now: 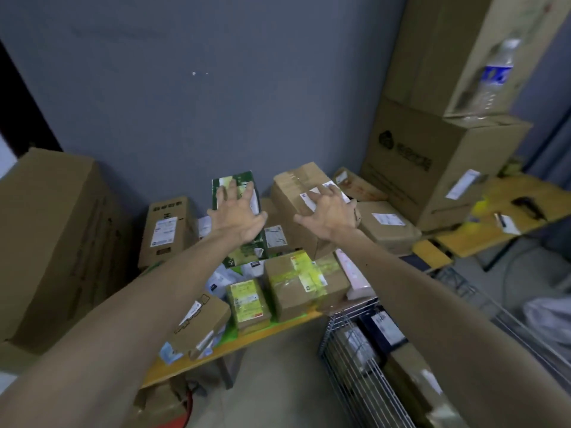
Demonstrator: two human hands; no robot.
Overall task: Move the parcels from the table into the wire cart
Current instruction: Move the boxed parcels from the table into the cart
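Head view. Both arms are stretched forward over the desk (pixel 197 362), which is crowded with parcels. The left hand (pixel 236 216) has its fingers spread wide over the top of a green box (pixel 244 242) standing upright at the back; the palm looks close to or on it, contact uncertain, and nothing is gripped. The right hand (pixel 329 216) is likewise splayed and clawed above a brown box (pixel 293 193) with a white label, just beside the green one; no closed grasp there either.

Nearer the desk edge lie a taped box (pixel 301 284) with yellow tape, a small yellow box (pixel 247 304) and a flat carton (pixel 200 322). The cart (pixel 349 353) stands at lower right, just beside the desk, and already holds several parcels.

Judgement: the step in hand is the reach for the next pick-up, one back-row parcel per hand, or both hands to one box; which cannot be told. Much of the desk load is not yet moved.

Next move calls for closing the fingers around a box's sides, lifting clear of the front-row parcels, then swinging right and down into the cart. The tall green box may tip if taken by its top alone.
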